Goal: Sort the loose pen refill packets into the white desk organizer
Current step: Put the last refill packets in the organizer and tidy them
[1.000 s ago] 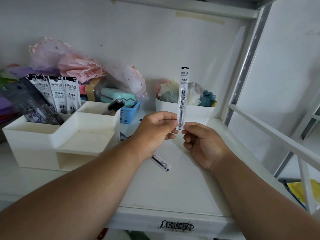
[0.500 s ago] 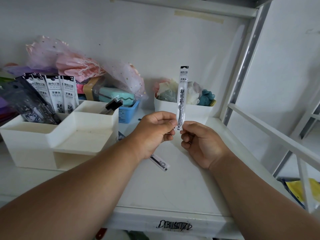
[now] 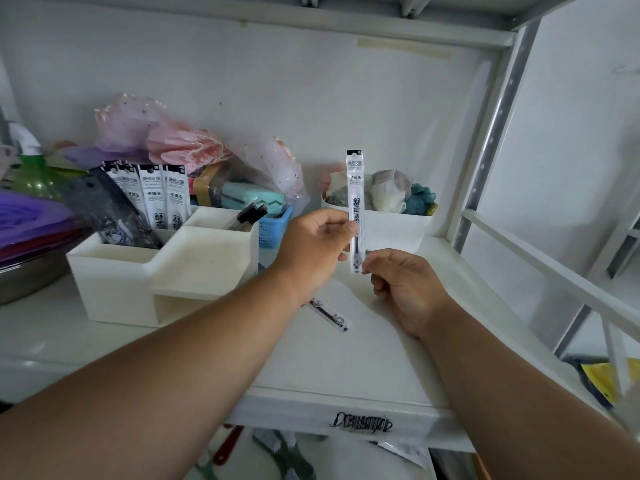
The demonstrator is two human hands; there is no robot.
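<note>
A: Pen refill packet (image 3: 355, 202), is it in the white desk organizer (image 3: 166, 271) yet?

B: No. It stands upright in the air, to the right of the organizer and above the shelf (image 3: 346, 358). The left hand (image 3: 315, 247) pinches its middle with clenched fingers (image 3: 348, 227); the right hand (image 3: 408, 289) grips the bottom end between its fingers (image 3: 372, 259).

A: Changed from a second ago?

B: Hardly. Same two-handed hold, and the packet is still vertical. The view has shifted, so the organizer now sits further right in frame and a green bottle (image 3: 34, 171) shows to its left.

A: Other packets?

B: Several stand in the organizer's rear left compartment (image 3: 152, 195). One loose packet (image 3: 329, 315) lies flat on the shelf, right of the organizer, partly under the left forearm.
</note>
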